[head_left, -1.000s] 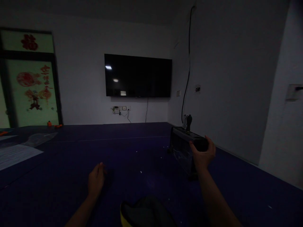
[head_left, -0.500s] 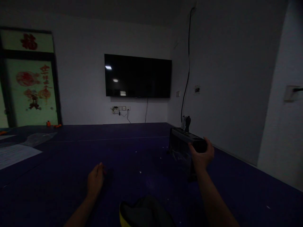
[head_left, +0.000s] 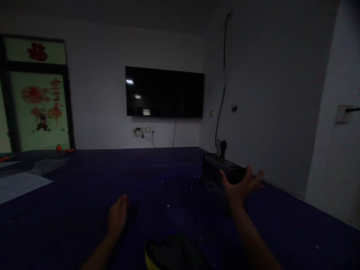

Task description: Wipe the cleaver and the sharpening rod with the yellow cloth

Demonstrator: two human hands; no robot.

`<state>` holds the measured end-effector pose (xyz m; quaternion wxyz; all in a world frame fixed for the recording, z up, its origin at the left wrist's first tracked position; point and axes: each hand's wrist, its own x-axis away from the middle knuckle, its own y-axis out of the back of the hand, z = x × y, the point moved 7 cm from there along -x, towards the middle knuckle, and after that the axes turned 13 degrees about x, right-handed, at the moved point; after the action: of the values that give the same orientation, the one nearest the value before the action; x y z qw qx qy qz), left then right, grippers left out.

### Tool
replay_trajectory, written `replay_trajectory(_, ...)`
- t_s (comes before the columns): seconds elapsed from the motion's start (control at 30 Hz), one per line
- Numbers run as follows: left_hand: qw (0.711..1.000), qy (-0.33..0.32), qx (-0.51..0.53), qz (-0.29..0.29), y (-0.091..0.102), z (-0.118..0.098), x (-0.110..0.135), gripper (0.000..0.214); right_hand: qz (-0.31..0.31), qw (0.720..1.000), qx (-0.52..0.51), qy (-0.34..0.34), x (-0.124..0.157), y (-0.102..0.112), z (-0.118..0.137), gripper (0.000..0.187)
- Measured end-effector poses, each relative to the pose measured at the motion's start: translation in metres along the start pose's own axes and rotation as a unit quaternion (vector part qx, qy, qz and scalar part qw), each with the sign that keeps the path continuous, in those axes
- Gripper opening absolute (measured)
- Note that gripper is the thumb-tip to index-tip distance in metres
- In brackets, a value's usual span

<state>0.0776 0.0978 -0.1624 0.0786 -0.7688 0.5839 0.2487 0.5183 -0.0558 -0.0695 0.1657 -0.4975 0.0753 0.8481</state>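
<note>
The room is dim. My right hand (head_left: 240,187) hovers with its fingers spread just in front of the near end of a dark, box-shaped appliance (head_left: 216,173) that stands on the dark blue floor (head_left: 157,187) by the right wall. It holds nothing. My left hand (head_left: 118,217) rests low on the floor, fingers straight and together, palm turned inward, and is empty. A small dark object (head_left: 222,147) stands on the appliance's far end.
A black wall-mounted TV (head_left: 164,92) hangs ahead, with sockets and cables (head_left: 143,131) below it. A door with red paper decorations (head_left: 39,108) is at left. Pale sheets (head_left: 19,183) lie on the floor at left. A dark, yellow-edged item (head_left: 171,255) sits at the bottom centre.
My right hand was closed on the appliance's near top end; its fingers have since opened and lifted off. My left hand has shifted slightly right.
</note>
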Motion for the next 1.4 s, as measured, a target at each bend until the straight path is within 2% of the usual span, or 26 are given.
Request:
replay_trajectory(0.03,1.000,-0.008,-0.013,0.015,-0.003,-0.002,0.001,0.056,-0.012,1.000,0.001,0.023,0.001,0.007,0.013,0.083)
replay_trajectory(0.1,0.997,-0.027,-0.044,0.051,-0.011,-0.005,0.004,0.054,-0.005,0.995,-0.027,0.091,0.009,0.017,0.043,0.060)
replay_trajectory(0.13,0.995,-0.039,-0.064,0.070,-0.016,-0.007,0.007,0.053,0.029,0.987,-0.059,0.150,0.016,0.020,0.061,0.045)
replay_trajectory(0.2,0.985,-0.076,-0.107,0.111,-0.027,-0.015,0.016,0.051,0.158,0.944,-0.123,0.264,0.044,0.021,0.097,0.026)
replay_trajectory(0.27,0.967,-0.137,-0.144,0.161,-0.042,-0.026,0.030,0.049,0.302,0.896,-0.119,0.304,0.079,0.019,0.117,0.033)
replay_trajectory(0.33,0.938,-0.211,-0.166,0.219,-0.059,-0.039,0.049,0.047,0.419,0.838,-0.060,0.345,0.120,0.020,0.127,0.042)
replay_trajectory(0.47,0.869,-0.335,-0.200,0.304,-0.088,-0.053,0.088,0.043,0.527,0.744,-0.011,0.410,0.182,0.031,0.139,0.036)
replay_trajectory(0.53,0.838,-0.376,-0.222,0.326,-0.097,-0.053,0.101,0.042,0.566,0.700,0.011,0.435,0.203,0.032,0.141,0.028)
replay_trajectory(0.6,0.818,-0.396,-0.241,0.341,-0.102,-0.050,0.106,0.041,0.589,0.673,0.026,0.447,0.214,0.030,0.141,0.022)
replay_trajectory(0.67,0.813,-0.395,-0.251,0.347,-0.102,-0.047,0.106,0.041,0.593,0.671,0.026,0.444,0.216,0.028,0.141,0.022)
replay_trajectory(0.8,0.817,-0.376,-0.257,0.354,-0.101,-0.044,0.102,0.041,0.583,0.686,0.016,0.435,0.211,0.029,0.140,0.026)
replay_trajectory(1.1,0.820,-0.381,-0.241,0.352,-0.101,-0.045,0.102,0.042,0.586,0.688,-0.001,0.429,0.209,0.032,0.143,0.025)
replay_trajectory(1.3,0.827,-0.402,-0.215,0.328,-0.097,-0.049,0.101,0.046,0.591,0.665,0.021,0.457,0.214,0.032,0.145,0.035)
replay_trajectory(1.4,0.828,-0.417,-0.204,0.315,-0.094,-0.053,0.103,0.046,0.592,0.666,0.032,0.454,0.213,0.032,0.146,0.034)
